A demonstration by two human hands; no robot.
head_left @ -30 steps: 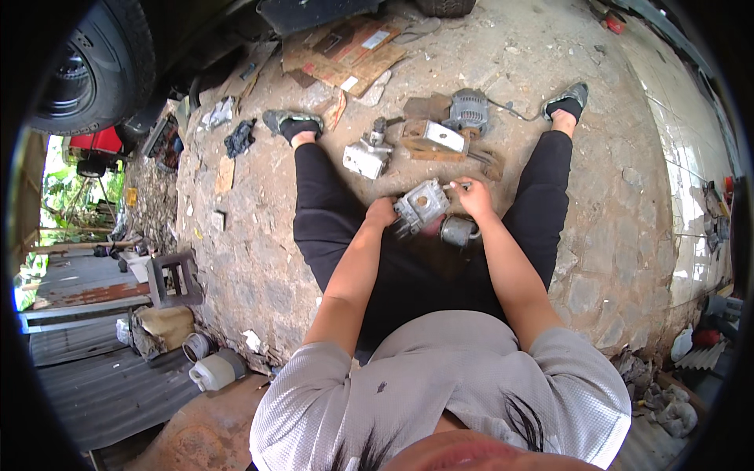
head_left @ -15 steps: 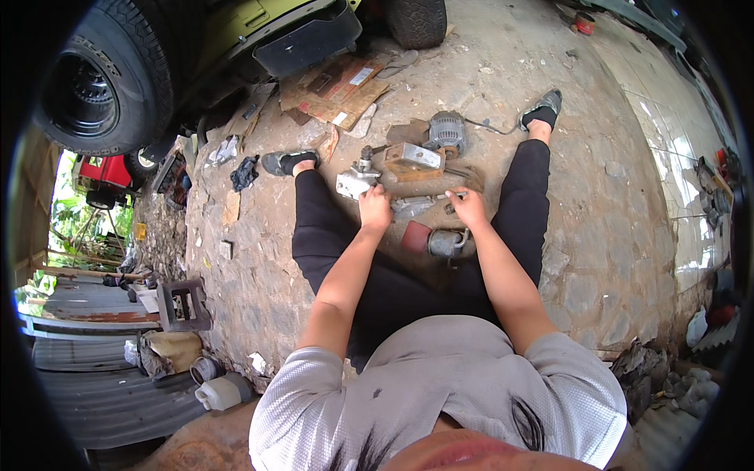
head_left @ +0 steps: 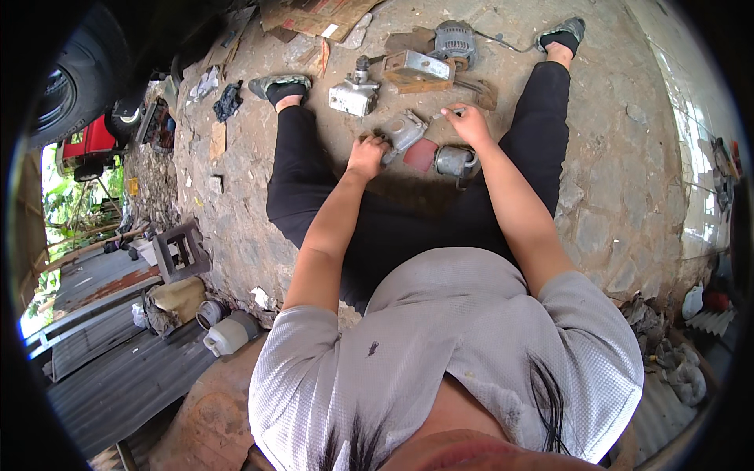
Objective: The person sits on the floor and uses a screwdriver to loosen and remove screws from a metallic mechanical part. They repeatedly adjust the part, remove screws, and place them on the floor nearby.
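Note:
My left hand (head_left: 367, 155) is closed on the near left end of a grey cast-metal part (head_left: 404, 131) between my legs. The fingers of my right hand (head_left: 469, 125) are pinched together beside the part's right side; a small thin piece seems to stick out of them, too small to name. Right of the casting lie a flat reddish piece (head_left: 421, 155) and a grey metal cylinder (head_left: 452, 162) with a curved bracket. Farther off are a silver metal housing (head_left: 353, 97) with a dark fitting, and a box-shaped metal block (head_left: 419, 71).
A round grey motor (head_left: 455, 42) with a cable lies beyond the block, near my right foot. Cardboard (head_left: 318, 17) lies at the far edge. A large vehicle tyre (head_left: 75, 71) stands at the far left. A grey frame (head_left: 182, 250) and a white jug (head_left: 231, 333) sit to my left.
My left hand has left the silver housing and come nearer, onto the grey casting. The right hand stays pinched, close to the same spot. The view has shifted toward me.

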